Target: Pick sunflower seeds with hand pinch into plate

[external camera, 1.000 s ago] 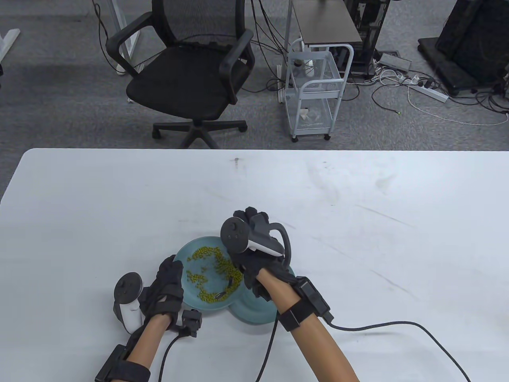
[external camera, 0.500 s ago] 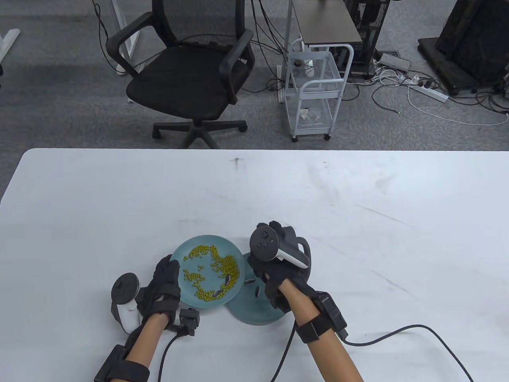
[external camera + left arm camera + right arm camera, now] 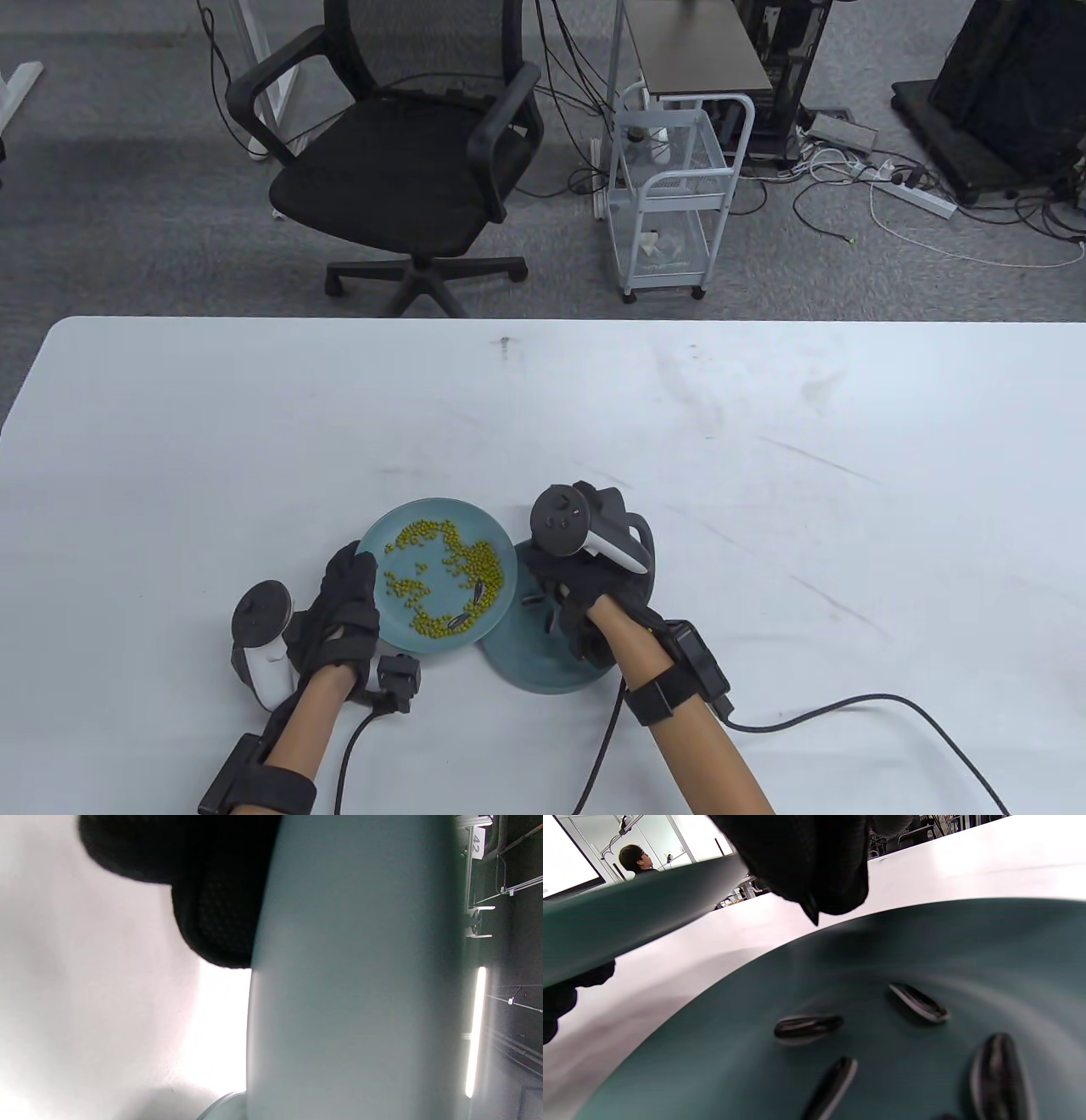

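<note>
My left hand (image 3: 346, 598) grips the left rim of a light blue plate (image 3: 441, 518) and holds it tilted over the table. The plate carries many green beans (image 3: 424, 586) and two sunflower seeds (image 3: 459, 621). In the left wrist view its underside (image 3: 352, 984) fills the frame, with my fingers (image 3: 216, 921) against it. My right hand (image 3: 556, 587) is over a darker teal plate (image 3: 526, 675). In the right wrist view its fingertips (image 3: 835, 878) pinch a seed tip (image 3: 812, 915) above that plate (image 3: 712, 1069), where several seeds (image 3: 808, 1025) lie.
The light plate's edge overlaps the dark plate's left side; its underside shows in the right wrist view (image 3: 628, 925). Glove cables (image 3: 848, 705) trail across the white table (image 3: 764, 475) toward the front edge. An office chair (image 3: 407, 170) and a wire cart (image 3: 670, 195) stand beyond the far edge.
My right hand moved right, off the bean plate and down over the dark plate. My left hand shifted the bean plate slightly left.
</note>
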